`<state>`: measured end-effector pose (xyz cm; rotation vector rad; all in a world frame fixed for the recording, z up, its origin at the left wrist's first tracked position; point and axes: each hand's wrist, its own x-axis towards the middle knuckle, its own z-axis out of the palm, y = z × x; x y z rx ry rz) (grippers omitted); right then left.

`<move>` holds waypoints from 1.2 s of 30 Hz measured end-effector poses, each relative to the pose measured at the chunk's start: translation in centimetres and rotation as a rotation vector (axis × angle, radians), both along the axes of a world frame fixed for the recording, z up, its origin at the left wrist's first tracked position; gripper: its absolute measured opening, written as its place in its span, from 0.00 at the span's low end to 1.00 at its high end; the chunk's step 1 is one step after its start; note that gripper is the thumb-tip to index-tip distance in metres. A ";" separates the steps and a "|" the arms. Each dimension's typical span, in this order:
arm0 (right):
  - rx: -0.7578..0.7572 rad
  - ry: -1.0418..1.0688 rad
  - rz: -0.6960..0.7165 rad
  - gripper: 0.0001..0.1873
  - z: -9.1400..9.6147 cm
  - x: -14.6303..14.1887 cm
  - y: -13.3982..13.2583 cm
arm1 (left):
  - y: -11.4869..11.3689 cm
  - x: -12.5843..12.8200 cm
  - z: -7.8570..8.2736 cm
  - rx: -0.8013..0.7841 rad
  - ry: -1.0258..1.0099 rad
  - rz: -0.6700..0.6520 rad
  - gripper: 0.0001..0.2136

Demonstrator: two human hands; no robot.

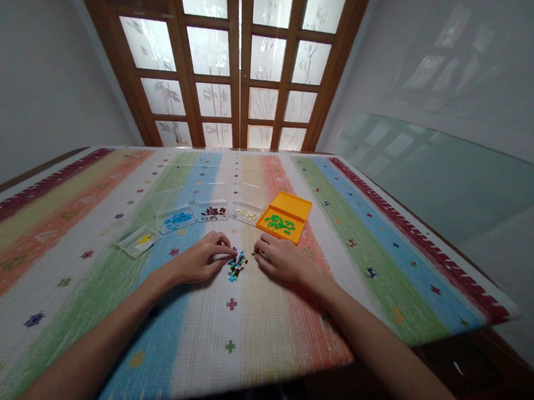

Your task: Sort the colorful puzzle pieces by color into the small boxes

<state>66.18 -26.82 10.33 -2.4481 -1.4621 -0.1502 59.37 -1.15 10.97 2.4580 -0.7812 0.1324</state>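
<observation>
A small heap of mixed blue, green, brown and dark pieces [237, 267], like tiny toy bricks, lies on the striped tablecloth between my hands. My left hand [203, 258] reaches the heap's left edge, thumb and forefinger pinched together; whatever is between them is too small to make out. To the right of the heap, my right hand [279, 259] rests low with curled fingers. A tiny dark brown piece [253, 254] shows at its fingertips. Just beyond that hand stands an open orange box [298, 232] holding green pieces [280, 223].
Clear open boxes arc behind my hands: one with yellow pieces [144, 239], one with blue pieces [178, 219], one with brown pieces [213, 212], one with cream pieces [246, 214]. The striped tablecloth [257, 328] covers the table. Wood-framed glass doors [242, 87] stand behind.
</observation>
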 end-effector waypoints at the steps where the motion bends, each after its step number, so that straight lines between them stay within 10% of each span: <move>1: 0.001 0.004 0.002 0.08 0.1 0.0 0.0 | -0.1 -0.2 -0.1 -0.007 -0.015 0.011 0.13; 25: 0.010 0.020 -0.019 0.08 0.0 0.0 -0.1 | -0.4 -1.3 -0.1 -0.006 -0.005 0.042 0.09; 36: -0.010 -0.015 -0.014 0.09 -0.3 0.1 0.0 | 6.4 6.0 2.0 0.007 -0.341 0.436 0.06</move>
